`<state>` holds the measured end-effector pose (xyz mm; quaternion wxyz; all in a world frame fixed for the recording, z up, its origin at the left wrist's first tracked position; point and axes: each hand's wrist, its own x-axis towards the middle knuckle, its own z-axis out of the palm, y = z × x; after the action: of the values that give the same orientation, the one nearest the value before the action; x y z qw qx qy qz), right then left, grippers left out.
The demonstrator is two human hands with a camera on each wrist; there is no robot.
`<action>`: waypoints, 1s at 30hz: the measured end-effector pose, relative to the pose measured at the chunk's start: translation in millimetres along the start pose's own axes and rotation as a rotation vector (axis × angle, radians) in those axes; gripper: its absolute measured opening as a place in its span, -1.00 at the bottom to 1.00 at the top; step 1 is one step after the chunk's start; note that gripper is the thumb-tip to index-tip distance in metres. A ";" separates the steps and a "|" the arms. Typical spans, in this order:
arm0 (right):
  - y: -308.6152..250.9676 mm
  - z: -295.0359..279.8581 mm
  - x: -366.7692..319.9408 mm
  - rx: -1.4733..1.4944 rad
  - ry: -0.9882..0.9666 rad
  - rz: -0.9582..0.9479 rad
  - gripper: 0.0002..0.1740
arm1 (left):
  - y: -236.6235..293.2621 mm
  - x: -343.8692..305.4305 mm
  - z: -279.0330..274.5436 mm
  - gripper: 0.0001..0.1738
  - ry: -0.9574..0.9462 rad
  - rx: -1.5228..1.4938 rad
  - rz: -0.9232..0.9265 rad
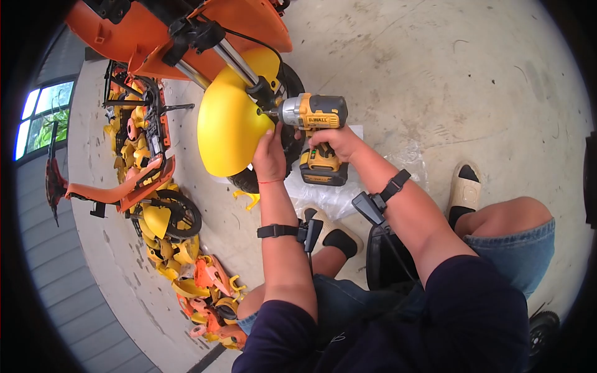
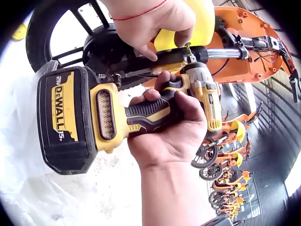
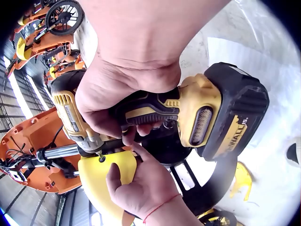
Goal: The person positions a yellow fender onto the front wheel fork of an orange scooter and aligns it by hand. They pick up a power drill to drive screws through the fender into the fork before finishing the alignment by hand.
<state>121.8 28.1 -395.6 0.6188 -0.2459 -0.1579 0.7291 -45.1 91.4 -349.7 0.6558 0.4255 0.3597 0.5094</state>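
Observation:
A yellow front mudguard (image 1: 230,121) sits over the front wheel (image 1: 291,87) of an orange two-wheeler. My left hand (image 1: 270,158), with a red string at the wrist, holds the mudguard's side edge, thumb (image 3: 113,178) on its outer face. In my right hand (image 1: 336,142) is a yellow and black cordless drill (image 1: 314,112), gripped by its handle. The drill's nose points at a screw (image 3: 101,158) on the mudguard near the fork leg (image 1: 239,62), bit right at the screw head. The right fingers (image 2: 151,94) wrap the handle near the trigger.
Clear plastic sheeting (image 1: 398,171) lies on the concrete floor below the drill. A small yellow part (image 1: 247,199) lies by the wheel. To the left are a pile of yellow and orange body parts (image 1: 202,280) and another orange frame (image 1: 118,189). More two-wheelers (image 2: 230,155) stand behind.

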 end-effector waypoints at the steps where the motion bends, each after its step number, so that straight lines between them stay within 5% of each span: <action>1: 0.1 0.1 0.2 -0.002 0.002 0.003 -0.50 | -0.8 -1.2 0.6 -0.56 0.024 0.000 0.002; 15: -27.7 5.6 0.5 0.040 0.007 0.197 -0.62 | -6.0 -0.4 3.7 -0.56 0.189 0.039 0.056; 22: -13.0 15.1 -10.7 -0.291 0.124 -0.069 -0.58 | -5.6 1.0 5.4 -0.53 0.189 0.019 0.067; 25: -13.3 6.6 -11.4 -0.641 0.190 -0.369 -0.52 | -5.3 -2.0 9.6 -0.51 0.218 0.034 0.089; 30: -29.3 -3.6 -3.1 -0.576 0.111 -0.298 -0.51 | -6.6 -0.7 11.6 -0.50 0.184 -0.026 0.122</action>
<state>148.3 30.2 -382.5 0.6312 -0.4245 -0.3580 0.5415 -32.3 87.8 -351.4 0.5932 0.3895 0.3854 0.5899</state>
